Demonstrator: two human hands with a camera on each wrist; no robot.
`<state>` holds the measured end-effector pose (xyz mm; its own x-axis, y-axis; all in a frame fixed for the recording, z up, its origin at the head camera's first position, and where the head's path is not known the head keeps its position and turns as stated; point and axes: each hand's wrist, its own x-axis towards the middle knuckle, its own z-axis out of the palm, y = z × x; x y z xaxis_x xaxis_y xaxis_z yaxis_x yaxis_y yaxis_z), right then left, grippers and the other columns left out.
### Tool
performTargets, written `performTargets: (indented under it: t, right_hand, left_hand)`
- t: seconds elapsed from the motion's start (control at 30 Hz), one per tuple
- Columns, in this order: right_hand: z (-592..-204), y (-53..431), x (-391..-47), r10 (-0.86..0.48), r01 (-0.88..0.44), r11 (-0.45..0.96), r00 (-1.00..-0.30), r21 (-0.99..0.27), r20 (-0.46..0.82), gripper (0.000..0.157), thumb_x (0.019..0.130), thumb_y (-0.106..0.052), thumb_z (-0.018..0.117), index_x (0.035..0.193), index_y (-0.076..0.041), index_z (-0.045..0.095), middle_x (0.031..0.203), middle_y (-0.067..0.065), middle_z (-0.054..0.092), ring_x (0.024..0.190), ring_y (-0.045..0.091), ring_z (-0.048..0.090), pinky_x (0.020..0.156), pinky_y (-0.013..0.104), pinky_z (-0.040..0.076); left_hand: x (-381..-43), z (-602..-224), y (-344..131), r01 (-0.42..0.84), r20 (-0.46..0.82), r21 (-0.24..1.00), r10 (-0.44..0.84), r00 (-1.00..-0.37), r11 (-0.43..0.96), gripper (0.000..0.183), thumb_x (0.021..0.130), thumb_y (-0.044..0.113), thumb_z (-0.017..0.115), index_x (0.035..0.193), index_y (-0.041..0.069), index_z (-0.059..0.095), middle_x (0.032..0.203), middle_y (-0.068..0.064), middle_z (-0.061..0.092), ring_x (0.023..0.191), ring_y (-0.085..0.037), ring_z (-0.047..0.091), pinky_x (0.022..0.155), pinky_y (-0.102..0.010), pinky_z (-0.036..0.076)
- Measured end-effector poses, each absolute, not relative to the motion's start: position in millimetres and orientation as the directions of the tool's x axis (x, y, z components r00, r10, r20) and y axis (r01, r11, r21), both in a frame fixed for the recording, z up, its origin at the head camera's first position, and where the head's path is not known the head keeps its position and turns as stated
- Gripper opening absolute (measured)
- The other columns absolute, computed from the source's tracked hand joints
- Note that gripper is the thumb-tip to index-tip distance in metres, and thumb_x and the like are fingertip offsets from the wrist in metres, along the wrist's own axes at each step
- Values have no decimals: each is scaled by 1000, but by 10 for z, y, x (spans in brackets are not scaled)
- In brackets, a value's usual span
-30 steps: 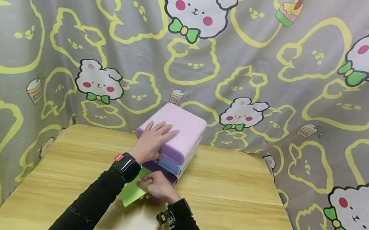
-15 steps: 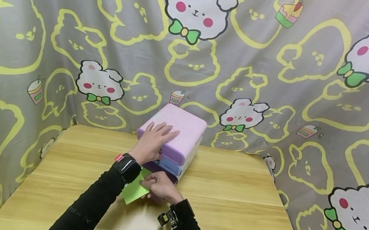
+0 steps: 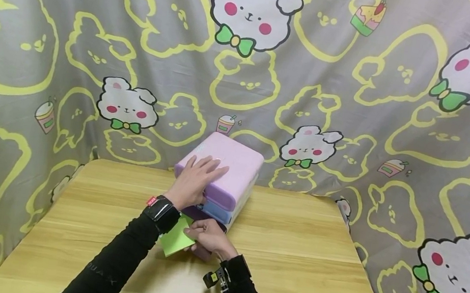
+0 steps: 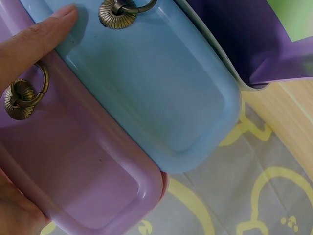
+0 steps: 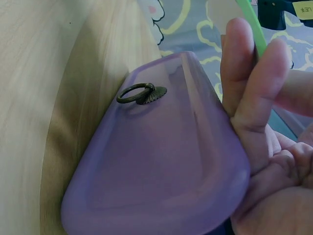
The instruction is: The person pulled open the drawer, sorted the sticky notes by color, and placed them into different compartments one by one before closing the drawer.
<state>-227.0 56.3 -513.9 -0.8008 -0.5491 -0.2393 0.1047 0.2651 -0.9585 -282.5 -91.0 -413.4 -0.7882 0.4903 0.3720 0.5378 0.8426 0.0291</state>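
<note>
A small drawer cabinet (image 3: pixel 226 158) has a pink top, with a pink drawer front (image 4: pixel 78 161) and a blue drawer front (image 4: pixel 156 83) below. Its lowest drawer, purple (image 5: pixel 146 161) with a brass ring pull (image 5: pixel 134 94), is pulled out. My left hand (image 3: pixel 195 178) rests on the cabinet with fingers spread on the top, its thumb (image 4: pixel 49 29) across the front at the blue drawer. With my right hand (image 3: pixel 209 237) I pinch a flat green notepad (image 3: pixel 176 243), tilted over the open drawer. The hand partly covers the drawer.
The cabinet stands at the back of a wooden table (image 3: pixel 292 253). Behind it and at both sides hangs a grey curtain (image 3: pixel 246 93) with cartoon rabbits. A small camera (image 3: pixel 213 278) sticks out from the right wrist.
My right hand has shifted slightly right with the green notepad, whose near corner has moved a little up and right. The left hand and cabinet stay in place.
</note>
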Motion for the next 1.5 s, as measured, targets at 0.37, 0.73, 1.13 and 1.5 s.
performTargets:
  t: [0.37, 0.73, 1.13, 1.5]
  right_hand:
    - [-5167, 623, -2300, -518, 153, 233, -816, -960, -256, 23, 94, -22, 71, 100, 0, 72, 82, 15, 78, 60, 15, 72, 55, 23, 58]
    - [-5192, 682, -2304, -487, 173, 209, -835, -962, -256, 27, 94, -23, 70, 104, 3, 70, 80, 14, 77, 60, 14, 70, 62, 28, 61]
    - [-5208, 702, -2320, -410, 185, 162, -881, -969, -237, 26, 94, -17, 70, 102, 8, 72, 84, 3, 69, 61, 13, 69, 63, 27, 62]
    - [-5185, 673, -2283, -382, 235, 98, -888, -967, -255, 30, 96, -21, 68, 101, 9, 70, 76, 5, 69, 62, 14, 72, 59, 23, 61]
  left_hand:
    - [-2825, -4140, -917, 540, 365, 38, 492, -790, 841, 113, 57, 23, 98, 155, 25, 42, 158, -11, 47, 149, -37, 40, 119, -68, 29]
    - [-2834, -4143, -907, 539, 368, 28, 493, -788, 842, 112, 58, 24, 98, 155, 25, 42, 158, -11, 47, 149, -36, 40, 119, -68, 29]
    - [-2824, -4131, -906, 539, 367, 47, 487, -792, 841, 113, 57, 24, 99, 155, 25, 42, 157, -11, 47, 149, -36, 39, 120, -68, 28]
    - [-2829, -4141, -909, 545, 377, 49, 489, -786, 837, 112, 58, 24, 99, 154, 25, 43, 157, -11, 48, 149, -36, 40, 119, -68, 28]
